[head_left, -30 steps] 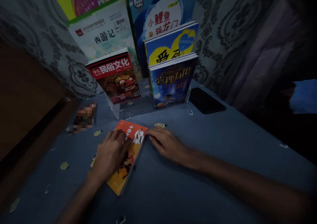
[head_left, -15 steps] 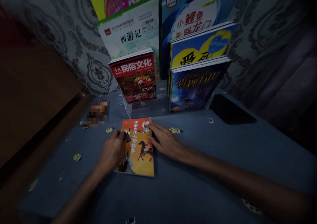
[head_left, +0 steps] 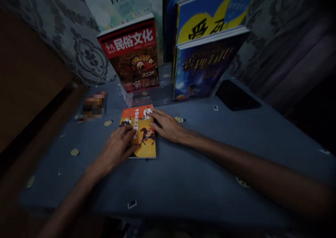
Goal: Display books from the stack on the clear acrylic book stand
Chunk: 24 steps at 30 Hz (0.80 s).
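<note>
An orange and yellow book (head_left: pixel 147 150) with white Chinese lettering and a horse on its cover lies closed and flat on the table. My left hand (head_left: pixel 117 145) rests over its left side, fingers stretched out across the cover and hiding part of it. At the book's upper right edge is my right hand (head_left: pixel 168 126), fingers extended, their tips touching the cover. Just behind the book stands a clear book stand (head_left: pixel 165 99). A red book (head_left: pixel 141 68) with a mask on its cover leans in the stand's left side, and a dark blue book (head_left: pixel 201 68) leans in its right side.
Behind these stand a yellow and blue book (head_left: pixel 194 19) and a pale green book (head_left: pixel 118 12). A black flat object (head_left: pixel 237 95) lies right of the stand. On the left is a pixelated small item (head_left: pixel 93 106). A blue patterned cloth (head_left: pixel 189 185) covers the table.
My left hand has opened from a curled pose at the book's left edge and now spreads over the cover. My right hand stays at the upper right edge. The view has tilted down.
</note>
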Tool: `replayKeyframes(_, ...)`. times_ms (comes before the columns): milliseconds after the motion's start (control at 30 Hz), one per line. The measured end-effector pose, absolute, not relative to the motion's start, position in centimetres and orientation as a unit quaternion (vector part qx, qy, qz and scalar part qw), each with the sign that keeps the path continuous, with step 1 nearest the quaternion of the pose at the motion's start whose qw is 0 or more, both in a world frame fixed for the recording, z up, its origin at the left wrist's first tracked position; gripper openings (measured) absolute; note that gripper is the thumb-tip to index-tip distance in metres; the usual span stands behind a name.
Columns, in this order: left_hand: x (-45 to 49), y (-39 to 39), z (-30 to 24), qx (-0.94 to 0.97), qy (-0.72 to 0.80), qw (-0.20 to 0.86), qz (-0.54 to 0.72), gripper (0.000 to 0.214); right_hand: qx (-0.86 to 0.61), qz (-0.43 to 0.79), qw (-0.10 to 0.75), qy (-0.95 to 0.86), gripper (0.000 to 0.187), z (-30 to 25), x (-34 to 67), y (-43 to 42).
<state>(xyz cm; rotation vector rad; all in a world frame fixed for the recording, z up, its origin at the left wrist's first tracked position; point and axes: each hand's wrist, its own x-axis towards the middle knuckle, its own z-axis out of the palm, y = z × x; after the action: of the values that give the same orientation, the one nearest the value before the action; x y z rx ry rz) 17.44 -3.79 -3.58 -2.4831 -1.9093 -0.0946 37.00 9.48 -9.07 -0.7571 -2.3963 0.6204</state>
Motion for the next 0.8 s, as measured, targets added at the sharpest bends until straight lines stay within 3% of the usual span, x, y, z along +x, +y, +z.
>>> replayKeyframes(133, 17.5, -5.6, -4.4, -0.860, -0.508, -0.028, -0.038, 0.071, -0.263, 0.233, 0.292, -0.890, 0.035, -9.3, 37.0, 9.3)
replayKeyframes(333, 16.9, -5.6, -5.1, -0.877, -0.475, 0.031, -0.065, 0.048, -0.250, 0.229, 0.299, -0.892, 0.031, -9.4, 37.6, 8.1)
replayKeyframes(800, 17.3, -5.7, -5.0, -0.875, -0.476, 0.036, -0.076, 0.045, -0.238, 0.246, 0.274, -0.899, 0.031, -7.9, 39.1, 5.0)
